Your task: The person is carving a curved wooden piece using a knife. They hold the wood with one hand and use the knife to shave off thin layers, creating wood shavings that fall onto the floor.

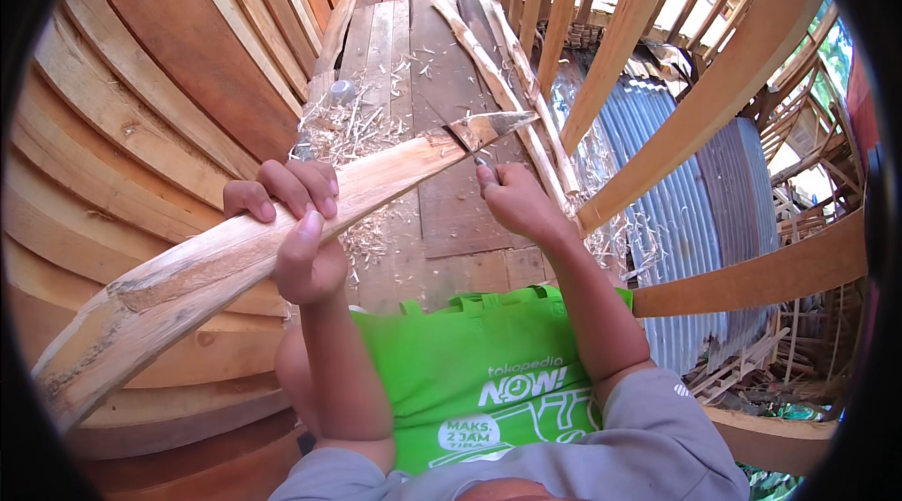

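A long, pale, rough-hewn piece of wood (207, 268) slants from the lower left up to the middle. Its far tip is narrower, with a brown and dark patch. My left hand (299, 227) is wrapped around it near the middle, thumb on the near side, fingers over the far edge. My right hand (519, 203) is closed on the handle of a knife, most of the handle hidden in the fist. The thin dark knife blade (457, 136) lies across the wood close to its tip, pointing up and left.
A green bag (404, 379) covers my lap. Wood shavings (357, 130) litter the plank floor (460, 210), near a small clear cup (342, 91). Curved planks (178, 31) wall the left. Rough poles (489, 69) lie ahead. Upright ribs (691, 172) and corrugated metal sheets (658, 191) stand on the right.
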`<state>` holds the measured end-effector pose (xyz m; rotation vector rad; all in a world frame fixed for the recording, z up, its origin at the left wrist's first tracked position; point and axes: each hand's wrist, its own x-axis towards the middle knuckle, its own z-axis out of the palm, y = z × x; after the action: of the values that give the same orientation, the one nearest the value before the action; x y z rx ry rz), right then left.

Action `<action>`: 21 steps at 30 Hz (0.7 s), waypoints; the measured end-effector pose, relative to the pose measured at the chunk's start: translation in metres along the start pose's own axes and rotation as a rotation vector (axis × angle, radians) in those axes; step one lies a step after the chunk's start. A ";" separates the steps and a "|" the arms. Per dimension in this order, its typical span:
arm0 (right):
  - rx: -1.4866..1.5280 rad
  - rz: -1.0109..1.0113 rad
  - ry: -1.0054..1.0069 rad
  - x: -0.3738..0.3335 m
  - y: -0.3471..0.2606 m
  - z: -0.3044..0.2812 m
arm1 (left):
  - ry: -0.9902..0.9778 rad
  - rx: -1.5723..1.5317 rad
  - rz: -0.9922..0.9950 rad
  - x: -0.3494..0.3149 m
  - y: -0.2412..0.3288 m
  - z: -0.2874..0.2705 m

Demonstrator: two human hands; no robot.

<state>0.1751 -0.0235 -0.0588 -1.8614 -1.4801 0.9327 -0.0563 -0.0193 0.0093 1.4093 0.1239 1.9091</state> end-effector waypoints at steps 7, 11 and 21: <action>-0.078 -0.222 0.318 -0.018 -0.040 0.040 | 0.020 -0.005 0.012 -0.003 0.003 -0.001; -0.147 -0.104 0.477 0.031 0.024 0.029 | 0.002 -0.002 0.023 0.001 0.004 0.002; -0.180 -0.110 0.429 -0.012 -0.020 0.037 | 0.082 0.086 0.008 -0.005 0.002 0.005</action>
<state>0.1325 -0.0304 -0.0628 -1.9306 -1.4119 0.3252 -0.0524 -0.0256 0.0082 1.3886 0.2428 1.9895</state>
